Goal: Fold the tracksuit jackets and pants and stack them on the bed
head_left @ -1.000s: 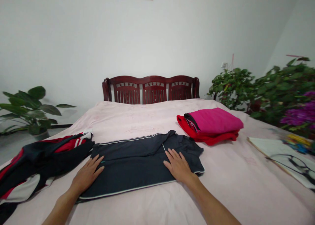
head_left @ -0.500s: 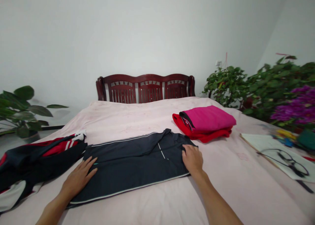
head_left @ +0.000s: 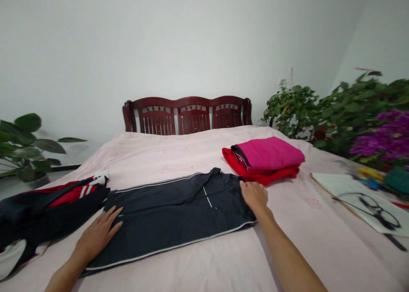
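Dark navy trousers [head_left: 166, 224] with white piping lie folded lengthwise across the bed in front of me. My left hand [head_left: 97, 234] rests flat on their left end, fingers stretched out and a little apart. At the right end, my right hand [head_left: 255, 196] has its fingers closed on the bunched waist edge; the fingertips are partly hidden. Beyond that hand, a folded pink garment [head_left: 271, 153] lies on top of a folded red garment [head_left: 265, 177]. A crumpled navy, red and white garment [head_left: 60, 211] lies left of the trousers.
Pale pink bedding [head_left: 191, 266] covers the bed, with a dark wooden headboard [head_left: 193, 117] behind. On the right are glasses [head_left: 380, 213] on an open notebook [head_left: 338, 187], near leafy plants [head_left: 294, 111] and purple flowers [head_left: 383, 136]. Another plant [head_left: 32, 143] stands at the left.
My right hand has closed on the waist edge of the trousers and shifted slightly right, drawing that end outward. My left hand stays flat on the left end. The view has shifted slightly.
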Demonstrator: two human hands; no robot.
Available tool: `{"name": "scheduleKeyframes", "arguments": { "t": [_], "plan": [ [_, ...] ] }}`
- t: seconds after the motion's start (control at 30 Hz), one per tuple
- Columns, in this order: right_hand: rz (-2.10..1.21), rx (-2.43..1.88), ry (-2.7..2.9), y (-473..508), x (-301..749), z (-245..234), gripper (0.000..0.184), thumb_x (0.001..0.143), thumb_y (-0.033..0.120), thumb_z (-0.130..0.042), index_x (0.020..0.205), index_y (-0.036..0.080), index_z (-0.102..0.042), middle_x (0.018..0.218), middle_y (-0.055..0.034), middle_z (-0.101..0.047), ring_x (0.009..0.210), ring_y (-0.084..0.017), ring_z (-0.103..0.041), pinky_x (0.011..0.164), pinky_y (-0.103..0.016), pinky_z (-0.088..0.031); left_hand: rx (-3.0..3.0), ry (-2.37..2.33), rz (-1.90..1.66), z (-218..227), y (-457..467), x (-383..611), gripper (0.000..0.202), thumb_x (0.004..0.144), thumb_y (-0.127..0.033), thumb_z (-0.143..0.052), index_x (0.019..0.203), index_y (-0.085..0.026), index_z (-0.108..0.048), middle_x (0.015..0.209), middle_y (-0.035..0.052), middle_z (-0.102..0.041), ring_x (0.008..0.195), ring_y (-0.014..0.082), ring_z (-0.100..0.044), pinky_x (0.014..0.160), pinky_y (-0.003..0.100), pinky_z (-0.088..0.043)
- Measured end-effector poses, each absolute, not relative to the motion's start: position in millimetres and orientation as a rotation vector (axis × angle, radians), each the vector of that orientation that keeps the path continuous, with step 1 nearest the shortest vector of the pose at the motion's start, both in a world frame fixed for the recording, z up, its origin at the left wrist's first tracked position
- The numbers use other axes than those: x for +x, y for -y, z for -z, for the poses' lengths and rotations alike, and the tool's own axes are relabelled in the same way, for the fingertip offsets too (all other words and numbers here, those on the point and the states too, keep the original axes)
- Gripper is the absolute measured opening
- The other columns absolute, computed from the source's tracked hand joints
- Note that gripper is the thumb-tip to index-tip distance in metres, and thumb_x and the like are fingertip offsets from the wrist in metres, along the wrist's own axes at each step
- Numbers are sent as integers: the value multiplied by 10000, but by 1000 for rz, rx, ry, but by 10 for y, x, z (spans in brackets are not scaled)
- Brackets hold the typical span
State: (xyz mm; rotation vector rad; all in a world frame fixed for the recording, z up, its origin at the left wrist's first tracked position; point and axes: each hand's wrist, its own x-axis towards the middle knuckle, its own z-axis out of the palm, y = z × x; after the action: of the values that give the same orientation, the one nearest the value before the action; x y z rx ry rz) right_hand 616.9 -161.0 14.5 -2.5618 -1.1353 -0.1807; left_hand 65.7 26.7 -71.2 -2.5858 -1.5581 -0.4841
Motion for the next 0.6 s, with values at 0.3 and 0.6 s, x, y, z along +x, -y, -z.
{"name": "scheduleKeyframes", "arguments": {
  "t": [0.3,0.6],
  "plan": [
    [-186,-2308,1276,1279,6499,-62,343,767,401,-622,977,160,-746,844,-103,-735,844,-261,-676,800,-375,-486,-2583,1542,460,755,-300,639,663,842,-561,-382,1373,-205,-557,1450,86,-540,1343,291,-487,1140,457,-356],
    [-305,-1901,1316,1333,6704,231,371,783,268,-512,1090,155,-687,844,-30,-702,785,-170,-618,738,-270,-462,-2562,1537,440,738,-266,661,648,856,-535,-371,1378,-196,-551,1462,87,-527,1345,287,-484,1143,458,-353]
  ]
}}
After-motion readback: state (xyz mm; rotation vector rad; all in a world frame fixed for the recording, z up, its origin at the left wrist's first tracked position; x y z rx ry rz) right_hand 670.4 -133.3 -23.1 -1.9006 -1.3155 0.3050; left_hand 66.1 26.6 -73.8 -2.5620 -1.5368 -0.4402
